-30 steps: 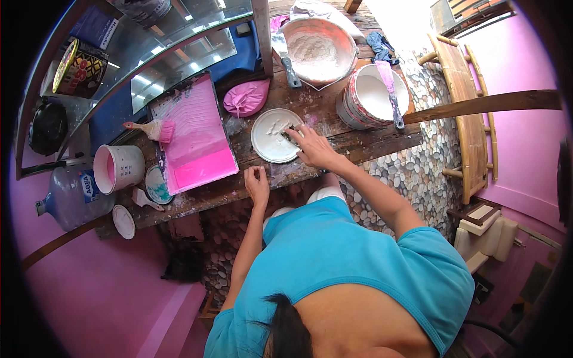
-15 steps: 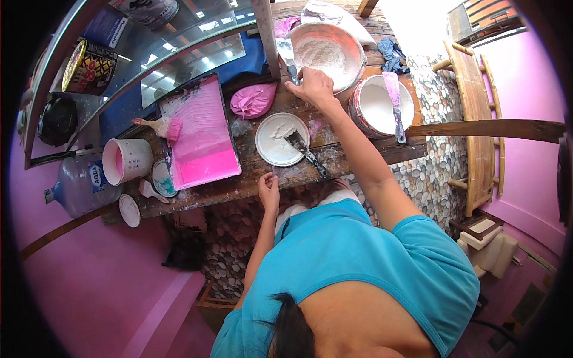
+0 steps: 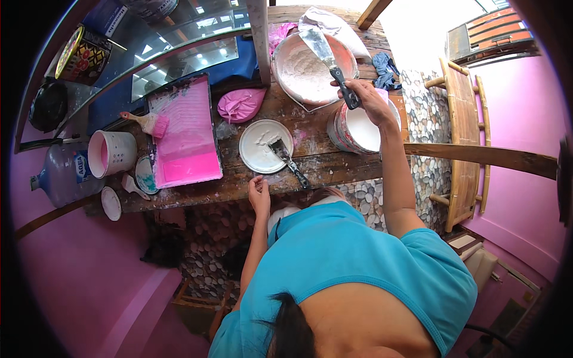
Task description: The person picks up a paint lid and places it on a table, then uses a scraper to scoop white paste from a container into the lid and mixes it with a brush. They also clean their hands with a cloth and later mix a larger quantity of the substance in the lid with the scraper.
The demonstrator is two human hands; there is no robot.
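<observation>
On the table (image 3: 325,174), a brush (image 3: 143,123) is resting across a tray's (image 3: 186,143) left edge. Right of the tray, a scraper (image 3: 286,157) is lying partly on a lid (image 3: 255,154). A bowl (image 3: 346,58) is standing behind the lid, a bucket (image 3: 342,134) to the lid's right.

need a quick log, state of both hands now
Left hand: loosely curled, cannot tell if holding anything.
Right hand: closed, holding a wide-bladed putty knife.
</observation>
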